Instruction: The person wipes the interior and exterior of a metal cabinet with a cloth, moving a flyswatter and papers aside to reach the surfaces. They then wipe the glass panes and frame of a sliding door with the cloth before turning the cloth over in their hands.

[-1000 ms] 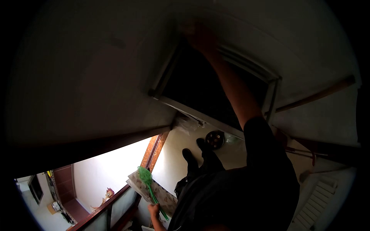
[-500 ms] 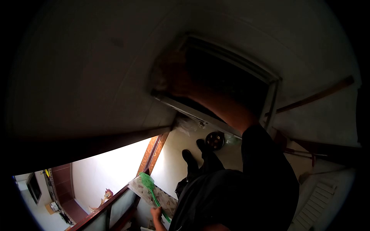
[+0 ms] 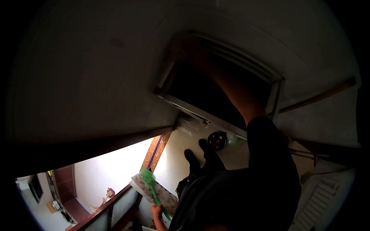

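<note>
The left hand [image 3: 156,210] is wrapped around the handle of a green long-handled tool [image 3: 148,177], apparently a fly swatter, whose broad head points away from the body. The right hand [image 3: 188,49] is at the upper-left corner of a dark framed panel [image 3: 192,84], probably a window; shadow and blur hide its fingers, so whether they are spread, closed or pinching cannot be told. The tool lies in view over a patterned sheet [image 3: 168,197]; whether the two touch is unclear. Gripping it low on the handle likely keeps its head clear of the body, while holding it off to the left seems to leave the right arm free to reach across the panel. A round dark pan [image 3: 209,143] with pale pieces in it stands on the floor, just beside the person's shoes [image 3: 190,156].

Compared with half a second earlier, when the right hand was low on the panel's left side, it is now higher, close to its position one second ago, and the forearm slants more steeply. The left hand's grip is unchanged, and the pan has stayed beside the shoes.
</note>
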A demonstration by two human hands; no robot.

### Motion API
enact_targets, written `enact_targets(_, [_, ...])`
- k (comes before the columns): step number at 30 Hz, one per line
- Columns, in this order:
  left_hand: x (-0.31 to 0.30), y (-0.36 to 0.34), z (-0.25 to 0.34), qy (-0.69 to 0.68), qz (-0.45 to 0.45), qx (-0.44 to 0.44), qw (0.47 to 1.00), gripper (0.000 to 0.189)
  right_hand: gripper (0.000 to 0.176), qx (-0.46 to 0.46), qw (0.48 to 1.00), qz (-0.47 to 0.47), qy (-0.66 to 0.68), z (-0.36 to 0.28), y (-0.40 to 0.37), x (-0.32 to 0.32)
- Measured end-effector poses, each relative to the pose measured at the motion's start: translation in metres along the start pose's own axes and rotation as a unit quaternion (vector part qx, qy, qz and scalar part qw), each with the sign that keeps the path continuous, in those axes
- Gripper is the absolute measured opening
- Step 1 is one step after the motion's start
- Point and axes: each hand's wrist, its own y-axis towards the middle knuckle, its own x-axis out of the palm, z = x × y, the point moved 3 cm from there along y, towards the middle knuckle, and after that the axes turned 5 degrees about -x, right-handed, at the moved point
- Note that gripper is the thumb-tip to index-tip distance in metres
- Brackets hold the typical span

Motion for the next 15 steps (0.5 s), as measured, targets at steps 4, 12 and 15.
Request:
enact_targets(4, [0.004,0.016,-0.020,0.020,-0.001,-0.023,1.000,0.023,0.046,0.030,0.989,0.025,-0.143,0.119,0.014,0.001])
enact_targets(12, [-0.004,-0.008,0.015,0.039,-0.002,0.006,0.999,0.022,0.050,0.081,0.893,-0.090,-0.434,0.005,0.025,-0.054])
enact_targets(15, [-0.001,0.004,0.006,-0.001,-0.012,0.030,0.999,0.022,0.050,0.040,0.985,-0.053,-0.157,0.033,0.001,-0.081])
